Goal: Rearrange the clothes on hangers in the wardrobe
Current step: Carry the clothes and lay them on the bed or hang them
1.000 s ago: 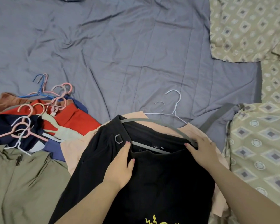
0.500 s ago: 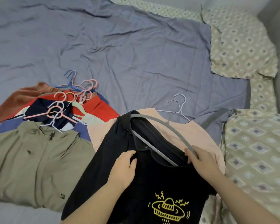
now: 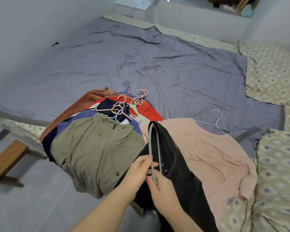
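Black shirt (image 3: 179, 173) atop peach garment (image 3: 213, 158), olive jacket (image 3: 94, 153) beside, hangers (image 3: 124, 104) beyond

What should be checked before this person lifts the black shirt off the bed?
1. Left hand grips the grey hanger: ok.
2. Right hand grips the hanger too: ok.
3. Black shirt seated squarely on the hanger: cannot tell, the cloth is bunched.
4. Hanger hook in sight: not ok, hidden.
5. Shirt clear of the pink garment: not ok, it lies on it.
6. Olive jacket clear of the shirt: cannot tell, their edges meet.
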`<control>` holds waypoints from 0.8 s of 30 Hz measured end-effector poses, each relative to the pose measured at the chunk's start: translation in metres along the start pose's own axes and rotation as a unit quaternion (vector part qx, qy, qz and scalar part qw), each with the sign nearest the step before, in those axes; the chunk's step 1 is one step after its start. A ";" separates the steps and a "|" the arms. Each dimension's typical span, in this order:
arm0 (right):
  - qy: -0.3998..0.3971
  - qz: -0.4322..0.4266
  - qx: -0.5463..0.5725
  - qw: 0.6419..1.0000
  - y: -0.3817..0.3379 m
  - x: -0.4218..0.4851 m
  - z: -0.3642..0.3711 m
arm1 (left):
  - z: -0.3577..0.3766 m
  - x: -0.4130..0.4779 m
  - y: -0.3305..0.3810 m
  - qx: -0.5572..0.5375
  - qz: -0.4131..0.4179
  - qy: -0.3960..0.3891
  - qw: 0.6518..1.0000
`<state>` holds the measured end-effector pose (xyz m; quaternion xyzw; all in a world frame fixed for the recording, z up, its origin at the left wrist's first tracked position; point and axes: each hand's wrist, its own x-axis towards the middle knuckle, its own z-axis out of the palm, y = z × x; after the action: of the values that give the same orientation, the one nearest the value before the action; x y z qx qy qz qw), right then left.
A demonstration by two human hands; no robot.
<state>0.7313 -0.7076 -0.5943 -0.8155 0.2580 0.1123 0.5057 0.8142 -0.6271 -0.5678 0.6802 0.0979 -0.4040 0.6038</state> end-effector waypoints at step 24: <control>-0.187 -0.061 -0.015 0.980 -0.096 -0.019 0.228 | -0.300 -0.140 -0.137 -0.179 0.060 0.340 0.921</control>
<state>0.7841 -0.4662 -0.6172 -0.8020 0.1066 0.2357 0.5385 0.7667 -0.2729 -0.5933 0.6620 0.3270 -0.0866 0.6688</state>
